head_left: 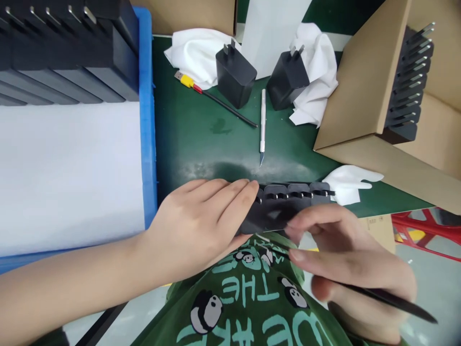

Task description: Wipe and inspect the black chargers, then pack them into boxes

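Note:
A row of black power adapters [277, 211] lies at the table's near edge, with its metal prongs turned up. My left hand [203, 218] is laid over the row's left end, fingers together on top and thumb underneath, gripping it. My right hand [355, 264] is closed around a slim dark stick-like tool [396, 302], whose exact kind I cannot make out. The tool's narrow light tip points left, just below the adapters. The right index finger is close to the row's lower edge; whether it touches is unclear, as the fingers are slightly blurred.
Two black adapters [236, 74] stand by crumpled white cloths [201, 50]. A craft knife [262, 120] and a USB cable [230, 108] lie on the green table [201, 144]. Left is a blue-rimmed tray [147, 120] of adapters; right, a cardboard box [363, 72] with more.

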`<action>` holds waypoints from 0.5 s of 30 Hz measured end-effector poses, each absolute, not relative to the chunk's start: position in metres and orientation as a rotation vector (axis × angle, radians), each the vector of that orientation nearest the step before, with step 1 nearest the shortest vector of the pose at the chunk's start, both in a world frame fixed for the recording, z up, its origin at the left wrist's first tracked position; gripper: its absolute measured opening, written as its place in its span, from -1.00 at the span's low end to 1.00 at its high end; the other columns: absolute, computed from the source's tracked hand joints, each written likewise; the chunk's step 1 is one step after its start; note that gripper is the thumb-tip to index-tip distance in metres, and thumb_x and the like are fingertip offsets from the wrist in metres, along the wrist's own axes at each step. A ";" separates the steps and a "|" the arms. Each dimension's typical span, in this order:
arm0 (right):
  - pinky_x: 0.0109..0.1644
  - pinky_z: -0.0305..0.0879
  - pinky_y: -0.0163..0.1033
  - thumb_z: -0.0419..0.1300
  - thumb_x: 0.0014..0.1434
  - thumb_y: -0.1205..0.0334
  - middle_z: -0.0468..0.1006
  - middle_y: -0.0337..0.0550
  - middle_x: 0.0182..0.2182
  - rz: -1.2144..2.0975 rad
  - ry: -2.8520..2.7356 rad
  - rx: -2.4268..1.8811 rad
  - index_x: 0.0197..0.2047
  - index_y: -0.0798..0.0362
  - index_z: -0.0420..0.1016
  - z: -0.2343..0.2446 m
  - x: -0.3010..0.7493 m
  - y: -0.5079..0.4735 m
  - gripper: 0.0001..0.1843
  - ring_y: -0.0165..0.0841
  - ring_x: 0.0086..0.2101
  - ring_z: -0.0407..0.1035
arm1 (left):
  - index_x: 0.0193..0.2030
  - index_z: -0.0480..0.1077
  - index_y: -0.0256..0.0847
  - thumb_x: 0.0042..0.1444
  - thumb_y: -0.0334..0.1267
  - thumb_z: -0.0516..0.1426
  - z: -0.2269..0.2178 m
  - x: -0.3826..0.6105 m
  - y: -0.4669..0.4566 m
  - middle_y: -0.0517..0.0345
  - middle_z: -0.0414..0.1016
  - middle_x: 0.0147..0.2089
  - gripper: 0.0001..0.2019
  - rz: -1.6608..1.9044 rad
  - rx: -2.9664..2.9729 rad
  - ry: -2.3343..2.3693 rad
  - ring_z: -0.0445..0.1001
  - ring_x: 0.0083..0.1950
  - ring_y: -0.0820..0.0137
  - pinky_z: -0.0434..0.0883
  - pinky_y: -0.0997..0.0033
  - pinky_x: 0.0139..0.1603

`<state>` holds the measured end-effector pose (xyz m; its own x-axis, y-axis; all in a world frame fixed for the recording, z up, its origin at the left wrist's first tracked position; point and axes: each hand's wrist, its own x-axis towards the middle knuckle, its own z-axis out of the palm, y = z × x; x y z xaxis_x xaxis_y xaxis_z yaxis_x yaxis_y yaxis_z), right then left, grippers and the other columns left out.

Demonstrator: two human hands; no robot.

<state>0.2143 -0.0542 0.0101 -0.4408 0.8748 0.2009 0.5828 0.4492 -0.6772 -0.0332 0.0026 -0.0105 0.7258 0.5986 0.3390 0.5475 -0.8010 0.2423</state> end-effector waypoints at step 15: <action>-0.18 0.61 -0.30 0.19 0.08 0.61 0.65 -0.04 -0.35 1.032 -1.949 -1.005 -0.26 0.17 0.51 0.013 0.203 -0.034 -0.79 -0.34 -0.24 0.59 | 0.06 0.42 -0.53 0.12 -0.22 0.28 -0.009 -0.033 0.002 -0.08 0.62 -0.01 -0.55 0.621 2.800 0.927 0.61 -0.13 0.17 0.55 0.16 -0.27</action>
<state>0.2030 -0.0338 0.0130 -0.4514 0.8649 0.2197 0.3045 0.3808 -0.8731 -0.0325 0.0019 -0.0089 0.7268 0.5955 0.3423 0.5429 -0.8033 0.2447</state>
